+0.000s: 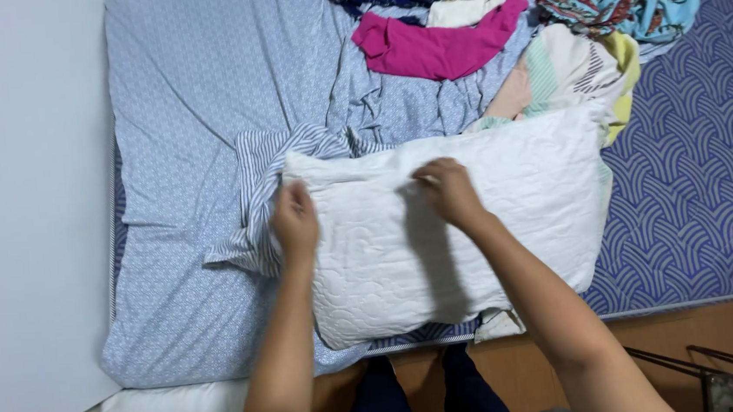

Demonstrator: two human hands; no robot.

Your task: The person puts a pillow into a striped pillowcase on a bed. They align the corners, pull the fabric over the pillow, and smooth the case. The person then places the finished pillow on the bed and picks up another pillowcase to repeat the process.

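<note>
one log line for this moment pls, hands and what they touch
left hand: on white quilted pillow, left edge | right hand: pinching pillow top | striped cloth: beside left hand | bed sheet: under pillow

both hands (298, 223) on white pillow (506, 212), bed (185, 116)

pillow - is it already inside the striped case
No, the white pillow lies bare, with the striped case bunched at its left edge beside the left hand.

- I am viewing through a single head-worn camera, looking steeply down from above the bed (202, 114).
- It is facing forward across the mattress, sitting close over the white pillow (472, 224).
- I am receiving no second view for overlap.
</note>
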